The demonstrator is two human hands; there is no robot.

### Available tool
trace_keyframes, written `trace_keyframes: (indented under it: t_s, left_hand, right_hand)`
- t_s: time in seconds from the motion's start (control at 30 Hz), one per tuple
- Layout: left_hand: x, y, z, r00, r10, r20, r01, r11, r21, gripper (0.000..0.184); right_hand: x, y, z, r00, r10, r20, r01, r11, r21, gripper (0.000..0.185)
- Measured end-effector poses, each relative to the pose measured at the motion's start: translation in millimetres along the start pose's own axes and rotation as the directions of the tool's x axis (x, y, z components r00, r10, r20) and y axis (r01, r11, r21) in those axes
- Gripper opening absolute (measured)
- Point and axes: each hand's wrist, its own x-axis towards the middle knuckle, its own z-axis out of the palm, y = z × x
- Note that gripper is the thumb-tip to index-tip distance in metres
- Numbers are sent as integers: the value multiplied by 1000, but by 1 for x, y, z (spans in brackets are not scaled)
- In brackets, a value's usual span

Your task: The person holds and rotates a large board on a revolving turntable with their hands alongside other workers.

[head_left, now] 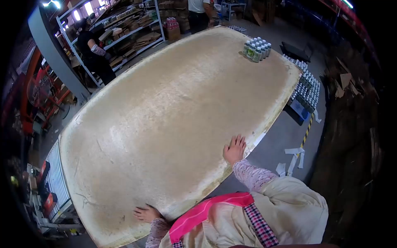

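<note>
Both my hands rest on a large worn tan tabletop (165, 107) with pale, scuffed edges. My left hand (147, 213) lies near the front edge at the lower left, its fingers spread and pointing left. Farther right, my right hand (235, 149) presses flat close to the table's right-hand edge, fingers apart. Neither hand holds anything. At the far right corner of the table stands a tight group of green-labelled bottles (256, 49) with pale caps, out of reach of both hands.
Many capped bottles (307, 89) stand beyond the table's right edge. A roller conveyor (57, 177) adjoins the left end. One person (93, 49) works by shelves (136, 35) loaded with cardboard; another person (198, 14) stands behind the table. White strips (294, 152) lie on the floor.
</note>
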Motion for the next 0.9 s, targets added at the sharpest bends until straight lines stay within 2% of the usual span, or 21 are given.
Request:
trace_keyframes:
  t_s: [0.13, 0.17, 0.3, 0.43, 0.53, 0.73, 0.77, 0.83, 0.9]
  left_hand:
    - [-5, 11, -30, 995, -38, 90, 40, 999, -24, 76]
    - [-3, 6, -16, 998, -35, 54, 39, 997, -70, 76]
    - [-5, 9, -31, 993, -53, 104, 66, 990, -125, 77]
    - [-7, 15, -48, 989, -42, 139, 64, 986, -154, 77]
    - [-6, 10, -44, 984, -9, 178, 39, 985, -166, 78]
    - [-9, 9, -46, 996, -20, 89, 44, 960, -275, 78]
    - [-9, 7, -38, 999, -17, 34, 27, 949, -313, 78]
    - [-9, 8, -37, 999, -26, 19, 31, 950, -311, 77]
    - [-9, 9, -39, 999, -27, 19, 32, 949, -313, 77]
  right_hand:
    - [0, -1, -2, 1000, 5, 4, -5, 1000, -4, 76]
    - [-1, -1, -3, 1000, 7, 11, -7, 1000, -6, 75]
    - [1, -1, 2, 1000, 7, 8, -7, 1000, -10, 76]
    - [-1, 2, 6, 1000, 12, -19, -12, 1000, -20, 74]
    - [3, 8, 16, 999, -45, -7, 44, 998, -41, 73]
    - [0, -2, 4, 1000, -9, 18, 11, 993, -115, 71]
    - [-1, -2, 4, 1000, -12, 15, 13, 994, -112, 71]
    - [1, -6, -3, 999, 9, 46, -2, 990, -140, 71]
    - [2, -4, 4, 1000, -8, 10, 9, 988, -151, 71]
